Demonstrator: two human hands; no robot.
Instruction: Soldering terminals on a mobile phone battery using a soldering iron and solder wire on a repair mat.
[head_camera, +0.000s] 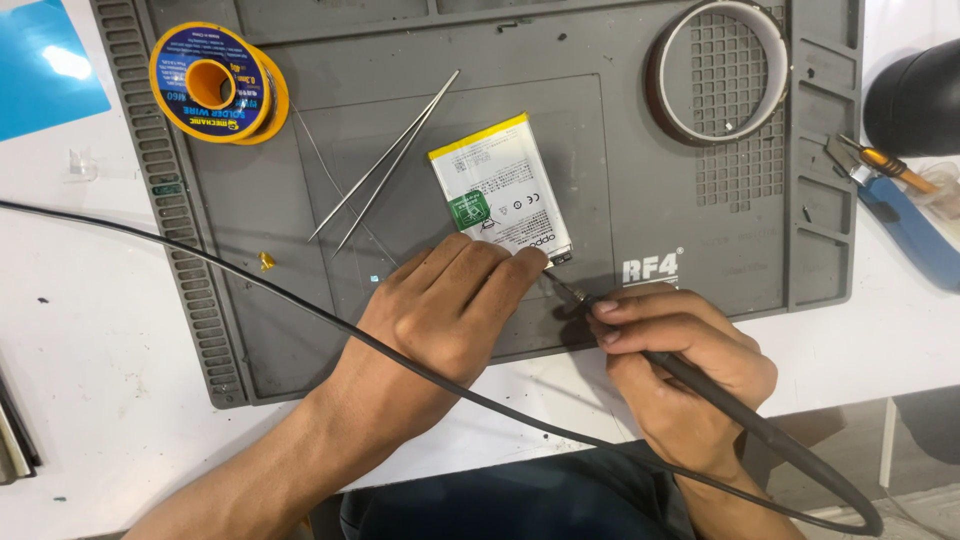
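Head view: the left hand (440, 310) lies flat, fingers pressed down on the lower edge of a flat white battery pack (498, 192) that rests near the middle of the grey work mat (640, 180). The right hand (680, 370) is closed around a black soldering iron (700, 380) in a pen grip, its tip just at the pack's lower right corner, very near the left fingertips.

The likely risks: the hot tip could slide off the small corner contact and burn the left fingers beside it, or linger there and overheat the pack. The iron's black cable (250, 275) drapes across the left forearm; a tug on it could jerk the tip aside.

The pack is a white rectangle with a yellow strip along its top edge, a small green square patch at the left and rows of small dark symbols. A yellow and blue reel of solder wire (215, 85) sits at the mat's top left, metal tweezers (385, 160) beside it, a tape ring (720, 70) at top right. A white mark is printed low on the mat.
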